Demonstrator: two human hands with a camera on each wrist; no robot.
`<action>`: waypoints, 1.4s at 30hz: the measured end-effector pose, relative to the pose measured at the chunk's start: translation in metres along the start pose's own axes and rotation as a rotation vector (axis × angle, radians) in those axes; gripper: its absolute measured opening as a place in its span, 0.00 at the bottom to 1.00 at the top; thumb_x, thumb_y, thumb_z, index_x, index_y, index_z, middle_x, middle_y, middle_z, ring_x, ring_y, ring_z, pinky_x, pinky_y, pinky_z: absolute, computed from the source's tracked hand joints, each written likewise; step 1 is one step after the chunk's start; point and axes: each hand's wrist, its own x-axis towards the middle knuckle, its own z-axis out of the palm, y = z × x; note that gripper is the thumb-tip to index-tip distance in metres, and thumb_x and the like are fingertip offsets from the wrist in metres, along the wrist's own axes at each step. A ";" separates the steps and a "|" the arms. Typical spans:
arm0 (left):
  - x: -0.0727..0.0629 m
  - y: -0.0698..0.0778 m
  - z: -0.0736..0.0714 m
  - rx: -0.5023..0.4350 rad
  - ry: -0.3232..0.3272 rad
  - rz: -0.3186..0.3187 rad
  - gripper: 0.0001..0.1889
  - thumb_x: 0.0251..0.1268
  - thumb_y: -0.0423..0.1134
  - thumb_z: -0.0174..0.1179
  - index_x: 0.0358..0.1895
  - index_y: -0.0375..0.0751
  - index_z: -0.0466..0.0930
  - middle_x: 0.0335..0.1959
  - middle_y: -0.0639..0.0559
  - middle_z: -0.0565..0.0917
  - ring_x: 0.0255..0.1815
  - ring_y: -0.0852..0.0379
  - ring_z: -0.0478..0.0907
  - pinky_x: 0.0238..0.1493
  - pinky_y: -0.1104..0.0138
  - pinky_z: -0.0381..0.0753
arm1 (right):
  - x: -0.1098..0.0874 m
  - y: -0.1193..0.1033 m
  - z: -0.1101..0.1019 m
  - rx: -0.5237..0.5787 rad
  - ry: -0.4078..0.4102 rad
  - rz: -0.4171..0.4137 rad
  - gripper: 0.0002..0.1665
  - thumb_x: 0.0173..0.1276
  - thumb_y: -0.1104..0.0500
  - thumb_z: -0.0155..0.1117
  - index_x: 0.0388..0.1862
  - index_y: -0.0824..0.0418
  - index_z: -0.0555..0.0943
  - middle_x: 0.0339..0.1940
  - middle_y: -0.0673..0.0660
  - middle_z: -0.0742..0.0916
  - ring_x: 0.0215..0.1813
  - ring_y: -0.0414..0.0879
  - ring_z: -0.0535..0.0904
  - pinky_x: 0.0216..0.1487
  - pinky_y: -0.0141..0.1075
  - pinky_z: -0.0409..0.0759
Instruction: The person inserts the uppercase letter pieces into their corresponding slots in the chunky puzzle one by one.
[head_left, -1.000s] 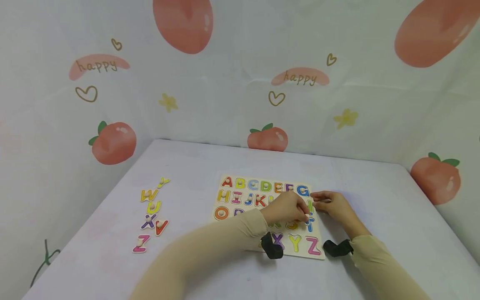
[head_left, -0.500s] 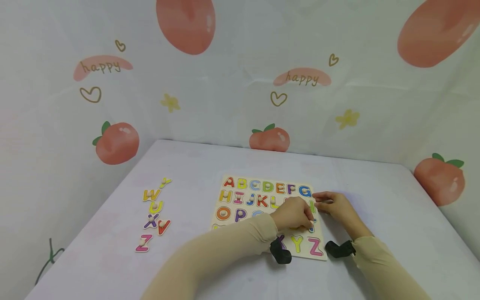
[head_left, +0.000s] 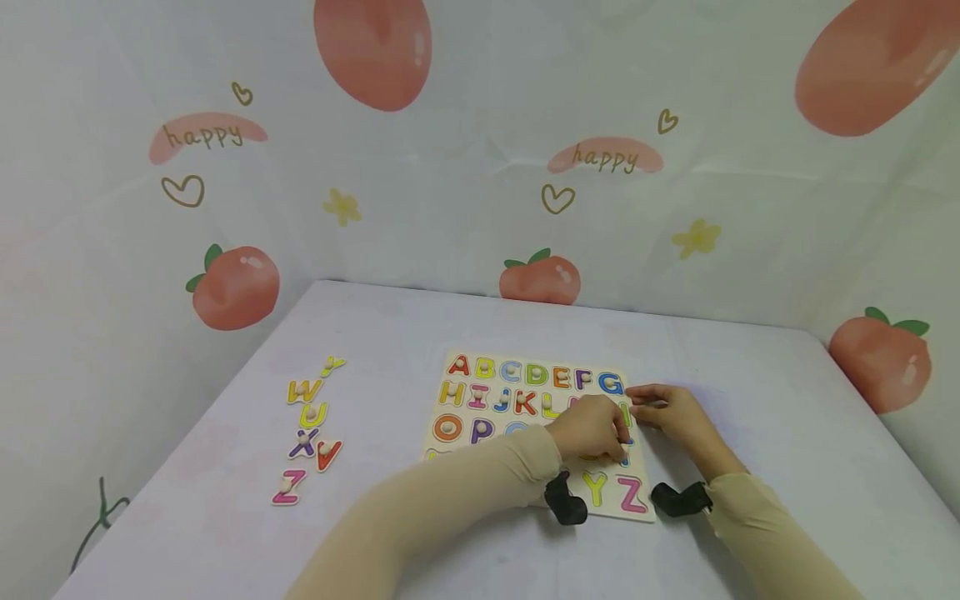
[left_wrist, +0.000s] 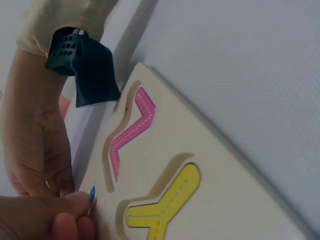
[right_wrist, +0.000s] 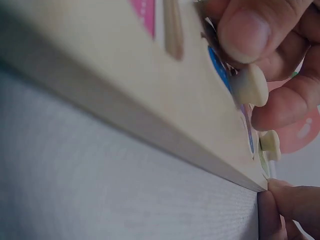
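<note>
On the table lies a wooden alphabet puzzle board [head_left: 442,442] with coloured letters in rows. Reaching across it from the left, my left hand [head_left: 588,429] has its thumb and fingers around a blue letter T piece [right_wrist: 218,65] at the board's right side. Its round wooden knob [right_wrist: 252,86] shows between thumb and finger in the right wrist view. My right hand [head_left: 671,417] rests its fingertips against the board's right edge. Below the left hand, the pink Z slot [left_wrist: 145,112] and yellow Y slot [left_wrist: 172,197] hold no pieces. My left hand hides part of the middle rows.
To the left, loose knobbed letters lie on the table: a yellow Y [head_left: 332,366], a W [head_left: 303,391], a U [head_left: 313,414], a purple X [head_left: 303,443], a red V [head_left: 327,454] and a pink Z [head_left: 288,487]. A patterned cloth [head_left: 450,208] hangs behind.
The left hand has shifted slightly down and right over the blue T, whose knob is now covered in the head view. The right hand keeps its place at the board's edge.
</note>
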 end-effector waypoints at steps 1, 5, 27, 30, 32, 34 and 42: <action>0.000 0.000 -0.001 -0.007 -0.006 0.001 0.07 0.50 0.35 0.73 0.26 0.47 0.82 0.16 0.60 0.78 0.18 0.66 0.71 0.22 0.76 0.68 | 0.000 0.000 0.000 0.000 0.000 -0.002 0.23 0.67 0.61 0.64 0.57 0.72 0.77 0.44 0.62 0.87 0.35 0.35 0.76 0.32 0.30 0.76; -0.002 0.000 -0.008 -0.035 -0.011 0.013 0.06 0.51 0.36 0.72 0.30 0.47 0.83 0.16 0.59 0.77 0.18 0.66 0.71 0.22 0.75 0.68 | 0.000 0.001 0.000 0.004 -0.001 -0.016 0.23 0.66 0.61 0.65 0.57 0.72 0.77 0.44 0.62 0.87 0.35 0.34 0.76 0.33 0.29 0.76; -0.136 -0.113 -0.193 -0.204 0.079 0.122 0.14 0.61 0.37 0.64 0.50 0.42 0.80 0.38 0.50 0.82 0.38 0.55 0.79 0.44 0.62 0.78 | -0.001 -0.005 0.006 0.012 0.001 0.040 0.23 0.67 0.59 0.64 0.58 0.70 0.77 0.50 0.65 0.84 0.40 0.39 0.78 0.37 0.29 0.77; -0.165 -0.139 -0.214 -0.154 0.115 0.089 0.15 0.62 0.39 0.64 0.51 0.41 0.79 0.39 0.49 0.82 0.38 0.55 0.80 0.44 0.63 0.78 | -0.002 -0.006 0.005 0.012 0.000 0.050 0.23 0.68 0.60 0.64 0.58 0.70 0.77 0.51 0.65 0.84 0.40 0.39 0.78 0.38 0.29 0.77; -0.183 -0.155 -0.224 -0.136 0.148 0.054 0.15 0.64 0.40 0.63 0.52 0.42 0.79 0.40 0.48 0.81 0.38 0.55 0.80 0.45 0.64 0.79 | -0.002 -0.007 0.004 0.015 0.001 0.055 0.23 0.68 0.60 0.63 0.59 0.70 0.76 0.51 0.66 0.83 0.40 0.40 0.79 0.38 0.29 0.77; -0.198 -0.169 -0.232 -0.137 0.183 0.017 0.16 0.65 0.42 0.63 0.53 0.42 0.78 0.41 0.47 0.80 0.39 0.56 0.81 0.45 0.65 0.79 | -0.002 -0.008 0.003 0.017 0.007 0.068 0.22 0.68 0.61 0.63 0.59 0.69 0.77 0.51 0.65 0.83 0.40 0.40 0.79 0.37 0.29 0.77; -0.228 -0.230 -0.243 -0.143 0.288 -0.073 0.20 0.68 0.40 0.59 0.58 0.34 0.73 0.43 0.42 0.79 0.38 0.53 0.81 0.41 0.67 0.79 | -0.001 -0.004 0.004 0.003 0.009 0.081 0.23 0.67 0.60 0.64 0.59 0.68 0.77 0.51 0.64 0.84 0.41 0.41 0.78 0.39 0.29 0.76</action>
